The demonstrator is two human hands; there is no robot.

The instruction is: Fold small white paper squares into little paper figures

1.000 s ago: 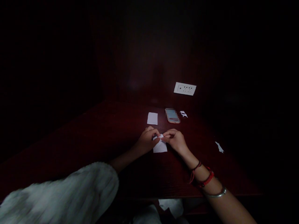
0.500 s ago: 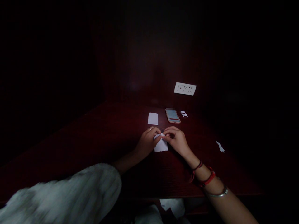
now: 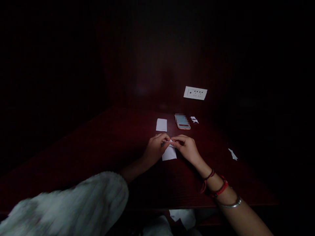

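A small white sheet of paper [image 3: 169, 154] lies on the dark red table under my fingertips, its far edge raised and partly folded. My left hand [image 3: 157, 147] pinches that far edge from the left, thumb and fingers curled together. From the right, my right hand [image 3: 186, 146] grips the same edge, its thumb and forefinger almost touching those of the left. The fingers cover part of the fold, while the near half of the paper lies flat and shows plainly.
Beyond my hands lie a white paper rectangle [image 3: 161, 125] and a phone [image 3: 182, 122] with a lit screen. Paper scraps [image 3: 194, 120] sit right of the phone. Another scrap [image 3: 232, 154] lies farther right. A socket panel [image 3: 195, 93] is on the back wall.
My fingers have shifted very slightly along the paper's far edge, and both hands keep hold of it. Everything else stays in place apart from a tiny shift of the view.
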